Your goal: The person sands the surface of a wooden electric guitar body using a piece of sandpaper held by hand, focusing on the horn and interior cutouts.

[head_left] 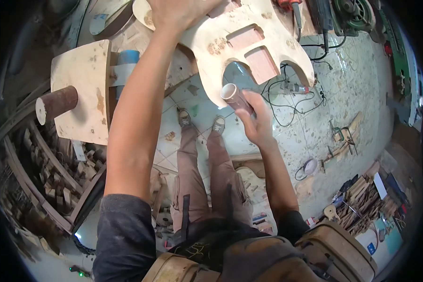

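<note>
I have the unfinished guitar body (249, 47) up in the air, well above the tiled floor (352, 94), with my left hand (178, 14) clamped over its upper edge, fingers wrapped out of sight behind the wood. My right hand (256, 120) closes around a short sanding tube (235, 96), a pale hollow cylinder wrapped in dark reddish abrasive, pressed against the lower curve of the body near its cutaway. My worry is the one-handed hold: if the left grip slackens while I push with the tube, the body could twist or drop onto the hard tiles and dent its horns. Pushing the tube at a tilt could also gouge a flat into the curve. The body is pale, raw wood with brown burl patches and rectangular pickup cavities showing pinkish inner faces. To my left, a plywood stand (82, 89) carries a rusty-brown drum (56, 103).
</note>
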`<state>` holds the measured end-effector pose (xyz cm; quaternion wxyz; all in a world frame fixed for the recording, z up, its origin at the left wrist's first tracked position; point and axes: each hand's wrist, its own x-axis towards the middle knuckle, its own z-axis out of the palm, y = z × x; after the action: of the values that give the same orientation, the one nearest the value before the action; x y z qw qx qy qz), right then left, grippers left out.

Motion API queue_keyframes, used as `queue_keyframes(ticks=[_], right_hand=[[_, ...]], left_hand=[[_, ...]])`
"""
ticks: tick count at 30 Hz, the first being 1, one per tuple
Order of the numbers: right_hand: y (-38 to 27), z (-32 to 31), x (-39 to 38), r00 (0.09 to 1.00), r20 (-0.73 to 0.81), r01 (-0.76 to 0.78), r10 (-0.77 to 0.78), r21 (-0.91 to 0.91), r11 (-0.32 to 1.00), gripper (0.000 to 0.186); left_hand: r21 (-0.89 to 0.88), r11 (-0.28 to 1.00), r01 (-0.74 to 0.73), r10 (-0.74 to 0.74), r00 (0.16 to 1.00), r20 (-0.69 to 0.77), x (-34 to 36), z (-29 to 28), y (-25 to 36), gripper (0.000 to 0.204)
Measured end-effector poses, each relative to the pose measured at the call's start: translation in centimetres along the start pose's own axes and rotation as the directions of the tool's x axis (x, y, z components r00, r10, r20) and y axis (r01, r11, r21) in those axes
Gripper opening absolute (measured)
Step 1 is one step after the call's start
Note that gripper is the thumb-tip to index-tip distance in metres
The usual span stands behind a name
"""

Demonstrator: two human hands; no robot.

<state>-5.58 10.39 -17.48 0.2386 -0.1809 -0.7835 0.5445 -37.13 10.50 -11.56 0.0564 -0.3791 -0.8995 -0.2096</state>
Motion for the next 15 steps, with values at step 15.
queue_keyframes(ticks=[15], right_hand=[[1.1, -0.3, -3.3, 0.947, -0.006, -0.320, 0.320, -0.051, 0.946, 0.038]], left_hand=[[-0.012, 1.000, 0.000, 0.001, 0.997, 0.074, -0.3, -0.8, 0.5, 0.078]])
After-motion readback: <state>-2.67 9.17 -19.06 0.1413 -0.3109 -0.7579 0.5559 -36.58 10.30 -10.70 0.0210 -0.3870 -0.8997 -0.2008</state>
